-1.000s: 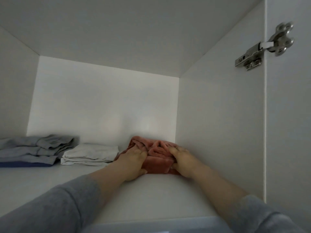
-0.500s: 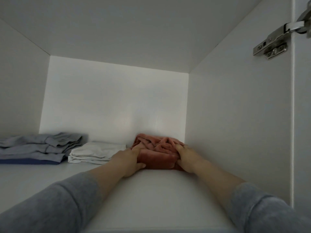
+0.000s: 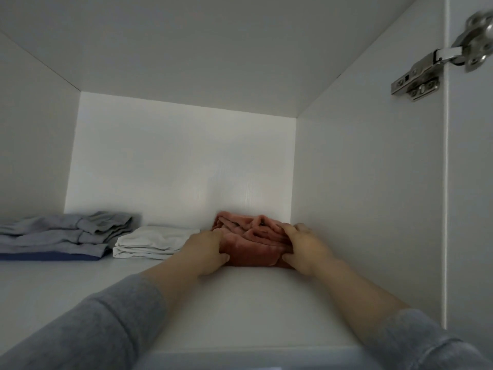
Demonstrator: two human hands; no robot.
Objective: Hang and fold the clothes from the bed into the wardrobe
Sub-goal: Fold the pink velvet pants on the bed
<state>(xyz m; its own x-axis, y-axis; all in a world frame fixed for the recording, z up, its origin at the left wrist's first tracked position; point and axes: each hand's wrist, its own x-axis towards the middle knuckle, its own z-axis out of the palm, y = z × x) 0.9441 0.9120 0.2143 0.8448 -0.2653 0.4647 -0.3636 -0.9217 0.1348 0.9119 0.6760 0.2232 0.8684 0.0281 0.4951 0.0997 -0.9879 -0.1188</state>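
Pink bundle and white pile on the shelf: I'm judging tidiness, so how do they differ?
The pink bundle is rumpled on top; the white pile lies in flat, even layers. The pink bundle sits higher than the white pile. The left hand and right hand hold the pink bundle; the white pile is not held. Both rest on the shelf.
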